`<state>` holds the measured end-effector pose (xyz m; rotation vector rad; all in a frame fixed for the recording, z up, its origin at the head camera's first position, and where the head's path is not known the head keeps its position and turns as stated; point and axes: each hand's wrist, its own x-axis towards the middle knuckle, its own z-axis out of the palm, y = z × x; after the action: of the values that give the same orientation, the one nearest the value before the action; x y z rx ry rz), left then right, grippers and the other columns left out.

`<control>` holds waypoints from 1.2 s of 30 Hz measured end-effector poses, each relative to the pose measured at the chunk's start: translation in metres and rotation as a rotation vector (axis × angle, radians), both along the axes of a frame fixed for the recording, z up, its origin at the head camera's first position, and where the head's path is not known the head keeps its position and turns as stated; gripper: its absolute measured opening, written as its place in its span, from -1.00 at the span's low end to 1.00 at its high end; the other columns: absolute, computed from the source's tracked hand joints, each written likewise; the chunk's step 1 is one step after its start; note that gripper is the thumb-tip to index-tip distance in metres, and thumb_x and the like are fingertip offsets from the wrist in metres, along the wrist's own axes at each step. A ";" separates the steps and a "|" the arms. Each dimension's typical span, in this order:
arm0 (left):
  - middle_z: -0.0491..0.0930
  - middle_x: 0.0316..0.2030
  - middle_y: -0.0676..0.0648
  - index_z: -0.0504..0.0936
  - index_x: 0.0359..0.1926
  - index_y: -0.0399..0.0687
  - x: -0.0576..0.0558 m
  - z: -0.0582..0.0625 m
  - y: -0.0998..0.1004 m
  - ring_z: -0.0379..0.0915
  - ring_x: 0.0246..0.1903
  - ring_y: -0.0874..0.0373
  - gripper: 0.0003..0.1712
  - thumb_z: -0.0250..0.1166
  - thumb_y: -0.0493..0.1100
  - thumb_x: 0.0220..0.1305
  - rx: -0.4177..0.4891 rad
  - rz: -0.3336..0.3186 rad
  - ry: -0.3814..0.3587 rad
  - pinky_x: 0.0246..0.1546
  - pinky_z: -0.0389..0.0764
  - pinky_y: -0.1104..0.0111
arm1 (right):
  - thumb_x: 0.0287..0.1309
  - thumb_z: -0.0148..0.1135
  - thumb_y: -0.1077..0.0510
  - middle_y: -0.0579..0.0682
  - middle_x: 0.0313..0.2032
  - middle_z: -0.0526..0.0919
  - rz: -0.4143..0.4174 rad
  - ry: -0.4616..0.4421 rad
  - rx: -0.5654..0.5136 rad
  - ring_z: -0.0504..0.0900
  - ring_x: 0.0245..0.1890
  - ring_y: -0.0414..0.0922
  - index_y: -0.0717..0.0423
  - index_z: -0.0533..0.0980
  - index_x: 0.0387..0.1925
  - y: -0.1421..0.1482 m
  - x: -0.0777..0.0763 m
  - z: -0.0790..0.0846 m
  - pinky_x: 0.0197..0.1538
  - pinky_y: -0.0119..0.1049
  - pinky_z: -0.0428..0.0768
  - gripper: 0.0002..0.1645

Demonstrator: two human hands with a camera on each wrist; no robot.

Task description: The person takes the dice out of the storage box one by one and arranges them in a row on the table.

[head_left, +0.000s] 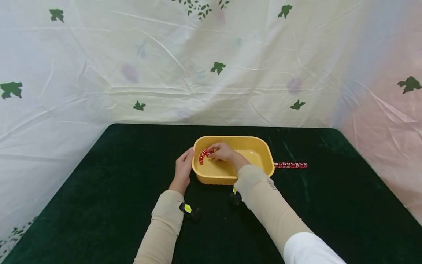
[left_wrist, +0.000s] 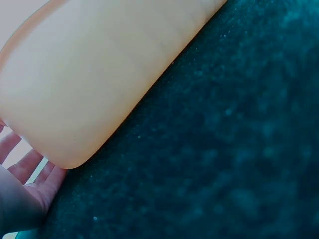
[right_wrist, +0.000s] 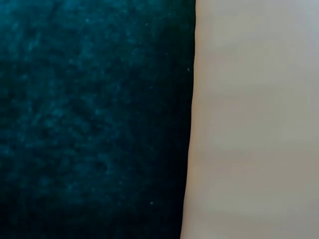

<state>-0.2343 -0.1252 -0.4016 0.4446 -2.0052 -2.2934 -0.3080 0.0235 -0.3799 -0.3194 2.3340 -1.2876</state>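
Note:
A yellow plastic tub [head_left: 263,152] sits on the dark green cloth. My right hand [head_left: 221,151] reaches into its left part and pinches a bent row of red dice [head_left: 203,155]. My left hand [head_left: 183,167] lies flat against the tub's outer left wall with straight fingers. In the left wrist view the tub's wall [left_wrist: 89,84] fills the upper left, and the left hand's fingers [left_wrist: 30,174] show at the lower left. The right wrist view shows only the tub's pale wall [right_wrist: 254,119] beside the dark cloth [right_wrist: 89,119].
A straight row of red dice [head_left: 291,165] lies on the cloth just right of the tub. A white sheet with green leaf prints [head_left: 211,62] hangs behind and on both sides of the table. Black wrist cameras [head_left: 189,210] sit on both sleeves.

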 end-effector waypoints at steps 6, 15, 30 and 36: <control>0.35 0.05 0.04 0.42 0.06 0.07 -0.001 -0.001 0.000 0.19 0.06 0.19 -0.46 0.03 0.20 0.12 0.001 0.009 0.004 0.02 0.29 0.32 | 0.02 0.16 0.28 0.04 -0.45 0.48 0.007 0.022 0.019 0.39 -0.59 -0.13 0.17 0.50 -0.16 0.000 0.001 0.001 -0.49 -0.41 0.45 -0.73; 0.34 0.06 0.04 0.42 0.06 0.07 0.000 -0.001 0.001 0.20 0.06 0.18 -0.47 0.03 0.19 0.13 0.010 0.006 -0.002 0.01 0.30 0.31 | -0.01 0.19 0.28 0.03 -0.44 0.45 0.016 0.052 0.058 0.36 -0.61 -0.15 0.19 0.50 -0.31 0.000 0.001 0.000 -0.52 -0.42 0.42 -0.85; 0.34 0.07 0.04 0.42 0.06 0.08 0.000 0.000 0.001 0.18 0.07 0.17 -0.49 0.03 0.19 0.14 -0.001 0.013 -0.014 0.02 0.28 0.30 | -0.01 0.19 0.28 0.02 -0.42 0.41 0.089 0.044 0.109 0.34 -0.54 -0.13 0.19 0.47 -0.38 -0.001 0.007 0.003 -0.50 -0.44 0.36 -0.89; 0.33 0.08 0.03 0.40 0.08 0.06 0.001 0.002 0.001 0.18 0.08 0.17 -0.47 0.02 0.19 0.14 -0.006 0.008 -0.009 0.03 0.27 0.29 | -0.02 0.19 0.27 0.02 -0.43 0.42 0.102 0.054 0.118 0.34 -0.53 -0.13 0.20 0.48 -0.38 0.000 0.006 0.004 -0.49 -0.44 0.36 -0.90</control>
<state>-0.2334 -0.1237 -0.4000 0.4634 -2.0097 -2.2843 -0.3017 0.0234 -0.3761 -0.4337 2.3936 -1.1014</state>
